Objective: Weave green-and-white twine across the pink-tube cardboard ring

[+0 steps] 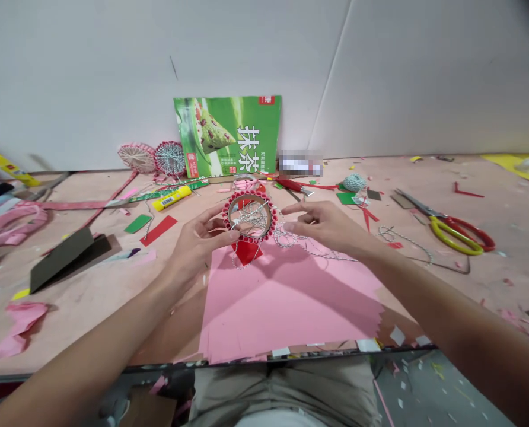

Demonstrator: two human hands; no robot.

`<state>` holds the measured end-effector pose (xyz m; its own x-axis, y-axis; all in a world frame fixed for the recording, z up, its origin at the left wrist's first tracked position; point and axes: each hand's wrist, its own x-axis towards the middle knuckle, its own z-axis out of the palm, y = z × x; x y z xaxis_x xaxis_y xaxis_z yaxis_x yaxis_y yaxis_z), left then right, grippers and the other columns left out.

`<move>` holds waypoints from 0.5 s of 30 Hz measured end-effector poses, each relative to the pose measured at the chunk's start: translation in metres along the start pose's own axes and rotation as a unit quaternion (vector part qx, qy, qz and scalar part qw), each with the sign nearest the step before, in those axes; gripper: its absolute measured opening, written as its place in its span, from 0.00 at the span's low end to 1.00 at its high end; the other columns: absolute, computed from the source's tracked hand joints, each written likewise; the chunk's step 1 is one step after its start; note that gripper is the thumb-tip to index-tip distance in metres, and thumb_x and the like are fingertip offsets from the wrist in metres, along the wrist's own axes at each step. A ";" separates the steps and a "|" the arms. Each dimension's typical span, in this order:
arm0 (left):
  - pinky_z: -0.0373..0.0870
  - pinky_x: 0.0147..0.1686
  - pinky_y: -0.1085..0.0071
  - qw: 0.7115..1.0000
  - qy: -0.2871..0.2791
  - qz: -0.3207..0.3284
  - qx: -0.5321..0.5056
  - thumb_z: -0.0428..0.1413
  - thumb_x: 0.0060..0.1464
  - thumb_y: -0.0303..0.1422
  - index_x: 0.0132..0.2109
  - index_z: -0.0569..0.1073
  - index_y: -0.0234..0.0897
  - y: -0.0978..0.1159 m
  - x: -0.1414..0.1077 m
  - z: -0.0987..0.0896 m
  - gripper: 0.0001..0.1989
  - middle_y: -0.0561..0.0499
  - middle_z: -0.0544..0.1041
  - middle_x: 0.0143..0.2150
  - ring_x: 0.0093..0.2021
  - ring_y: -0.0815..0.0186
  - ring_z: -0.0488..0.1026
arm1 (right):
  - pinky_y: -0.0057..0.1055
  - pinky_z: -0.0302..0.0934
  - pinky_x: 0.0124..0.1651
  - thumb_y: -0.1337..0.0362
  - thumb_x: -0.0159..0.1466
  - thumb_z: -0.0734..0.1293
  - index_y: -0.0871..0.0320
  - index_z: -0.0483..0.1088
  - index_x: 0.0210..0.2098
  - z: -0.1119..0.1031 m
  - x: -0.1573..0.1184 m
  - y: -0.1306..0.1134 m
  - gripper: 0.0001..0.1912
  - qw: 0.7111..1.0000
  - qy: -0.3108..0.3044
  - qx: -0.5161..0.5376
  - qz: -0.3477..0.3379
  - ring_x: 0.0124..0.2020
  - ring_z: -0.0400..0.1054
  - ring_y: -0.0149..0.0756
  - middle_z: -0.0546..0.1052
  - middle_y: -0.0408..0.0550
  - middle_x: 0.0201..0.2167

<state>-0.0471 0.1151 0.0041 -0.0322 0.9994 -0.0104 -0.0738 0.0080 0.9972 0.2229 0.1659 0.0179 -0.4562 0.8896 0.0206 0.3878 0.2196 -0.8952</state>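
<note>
My left hand (202,233) is closed on the left side of a round ring of small red paper tubes (273,220), thumb at the front and fingers behind. The ring is tilted up, and black-and-white string (252,218) crosses its opening in a tangle. Just right of the ring is my right hand (320,224), its index finger stretched out and its thumb apart from it. Loose string (286,238) loops beside that thumb and trails right beneath the hand. Under both hands lie pink paper sheets (286,308), with a red paper piece (247,253) below the ring.
A green packet (229,136) leans on the wall beside two string-woven discs (136,157). Scissors (451,231) lie at right, red-handled pliers (293,187) behind my hands. A glue stick (172,198), folded dark card (64,258) and a string ball (354,182) are also about.
</note>
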 end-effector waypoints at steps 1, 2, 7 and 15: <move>0.74 0.50 0.63 1.000 -0.002 0.004 0.001 0.74 0.45 0.33 0.61 0.76 0.38 0.000 0.000 0.000 0.35 0.45 0.83 0.50 0.48 0.58 0.80 | 0.29 0.43 0.26 0.48 0.62 0.73 0.59 0.77 0.39 0.004 0.003 0.000 0.19 1.000 -0.017 0.011 -0.008 0.23 0.51 0.26 0.62 0.37 0.21; 0.74 0.50 0.64 1.000 -0.002 0.009 0.000 0.74 0.46 0.33 0.61 0.76 0.39 0.001 0.000 -0.001 0.34 0.45 0.83 0.50 0.48 0.59 0.80 | 0.29 0.45 0.27 0.48 0.62 0.73 0.60 0.76 0.34 0.008 0.005 -0.001 0.19 0.999 -0.020 0.027 -0.017 0.23 0.52 0.26 0.64 0.39 0.21; 0.76 0.45 0.70 0.997 0.038 0.059 -0.019 0.74 0.44 0.30 0.57 0.79 0.41 0.013 0.002 -0.006 0.31 0.49 0.83 0.46 0.44 0.64 0.79 | 0.29 0.40 0.23 0.53 0.60 0.75 0.58 0.76 0.32 -0.006 0.001 -0.016 0.15 0.979 0.075 0.185 -0.050 0.19 0.49 0.24 0.60 0.36 0.17; 0.77 0.46 0.68 0.988 0.116 0.093 -0.052 0.75 0.38 0.29 0.54 0.79 0.40 0.033 0.003 -0.014 0.33 0.54 0.84 0.39 0.42 0.65 0.80 | 0.33 0.33 0.22 0.62 0.54 0.76 0.57 0.73 0.26 -0.070 -0.030 -0.041 0.09 0.910 0.303 0.277 -0.056 0.17 0.46 0.23 0.59 0.38 0.17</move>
<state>-0.0638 0.1180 0.0364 -0.2816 0.9488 0.1429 -0.1463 -0.1896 0.9709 0.2771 0.1581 0.0852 0.1235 0.9684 0.2167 -0.1737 0.2361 -0.9561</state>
